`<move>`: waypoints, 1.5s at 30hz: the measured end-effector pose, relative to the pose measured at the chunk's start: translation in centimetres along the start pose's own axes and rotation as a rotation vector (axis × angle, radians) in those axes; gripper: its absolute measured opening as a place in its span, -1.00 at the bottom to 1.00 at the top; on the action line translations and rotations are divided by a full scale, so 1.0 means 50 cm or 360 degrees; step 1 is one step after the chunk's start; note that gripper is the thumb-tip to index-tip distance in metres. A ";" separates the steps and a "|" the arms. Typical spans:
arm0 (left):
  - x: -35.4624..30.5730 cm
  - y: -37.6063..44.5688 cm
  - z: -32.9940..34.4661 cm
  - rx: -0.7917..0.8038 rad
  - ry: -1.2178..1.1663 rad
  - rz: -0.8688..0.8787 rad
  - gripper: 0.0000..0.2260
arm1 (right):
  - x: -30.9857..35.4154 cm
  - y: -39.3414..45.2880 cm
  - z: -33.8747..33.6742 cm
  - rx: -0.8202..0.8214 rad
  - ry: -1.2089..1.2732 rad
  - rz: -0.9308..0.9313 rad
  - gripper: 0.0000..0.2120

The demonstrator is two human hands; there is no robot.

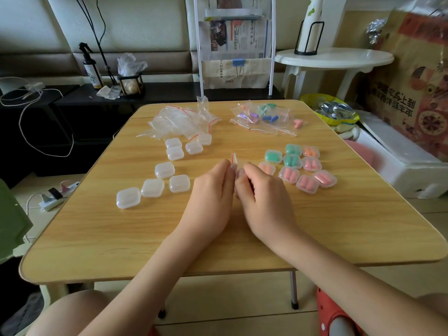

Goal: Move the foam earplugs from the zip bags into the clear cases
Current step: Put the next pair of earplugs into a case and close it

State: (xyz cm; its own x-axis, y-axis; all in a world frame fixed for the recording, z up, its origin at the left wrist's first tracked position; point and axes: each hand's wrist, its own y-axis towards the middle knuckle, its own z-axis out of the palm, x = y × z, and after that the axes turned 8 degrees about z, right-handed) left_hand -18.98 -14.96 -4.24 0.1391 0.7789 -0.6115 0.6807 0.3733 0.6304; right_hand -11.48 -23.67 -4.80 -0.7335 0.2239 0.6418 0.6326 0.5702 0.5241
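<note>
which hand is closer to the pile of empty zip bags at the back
Left. The left hand sits below the empty bag pile; the right hand is further right, beside the filled cases.

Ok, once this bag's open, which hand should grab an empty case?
Probably the left hand. The empty clear cases lie on its side of the table, while the right hand sits beside the filled cases.

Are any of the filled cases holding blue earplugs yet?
No: the filled cases show only green, orange and pink; the blue earplugs lie bagged at the table's far side.
</note>
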 end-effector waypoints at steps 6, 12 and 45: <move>-0.001 -0.002 0.005 -0.0034 0.0326 0.0017 -0.78 | -0.003 0.004 -0.007 -0.0176 0.0034 0.0104 -0.74; 0.001 -0.004 -0.002 -0.0119 0.0421 0.0016 -0.69 | -0.012 0.014 -0.007 -0.0195 0.0085 0.0181 -0.71; -0.009 0.025 -0.042 -0.0468 -0.0867 -0.0657 -0.88 | 0.001 0.031 -0.024 0.0616 0.1795 0.0818 -0.70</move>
State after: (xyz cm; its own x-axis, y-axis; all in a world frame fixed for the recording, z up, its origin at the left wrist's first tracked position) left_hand -19.73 -13.80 -2.17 0.3025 0.2146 -0.9287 0.5448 0.7605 0.3532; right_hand -10.24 -23.72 -3.28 0.3023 -0.1931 0.9334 0.5263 0.8503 0.0055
